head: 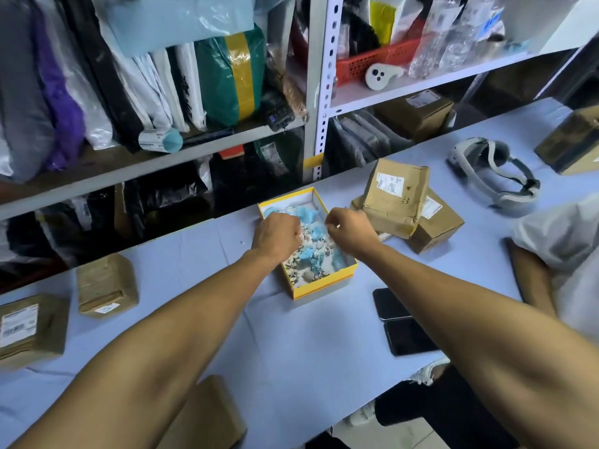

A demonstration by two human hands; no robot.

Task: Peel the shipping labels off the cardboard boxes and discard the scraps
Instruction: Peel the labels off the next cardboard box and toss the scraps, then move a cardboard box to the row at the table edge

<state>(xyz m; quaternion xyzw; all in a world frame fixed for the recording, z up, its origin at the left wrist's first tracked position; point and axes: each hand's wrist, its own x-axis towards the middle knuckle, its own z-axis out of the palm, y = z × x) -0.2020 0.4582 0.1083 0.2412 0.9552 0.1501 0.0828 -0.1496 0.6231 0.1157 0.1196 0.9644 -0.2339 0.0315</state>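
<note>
A yellow-rimmed open box (319, 285) in the middle of the table holds a heap of blue and white label scraps (312, 254). Both my hands hover over it. My left hand (277, 234) is closed in a fist above the box's left side. My right hand (348, 226) is closed too, fingers pinched over the scraps; whether a scrap sits between them I cannot tell. Cardboard boxes with white labels lie around: two stacked at the right (393, 196), one at the far left (30, 330), another beside it (107, 285).
Two dark phones (393, 304) lie right of the scrap box. A grey headset (494, 171) rests at the back right, a taped box (570, 144) beyond it. A plain box (207, 416) sits at the near edge. Shelves of parcels stand behind. A person in white sits at the right (564, 241).
</note>
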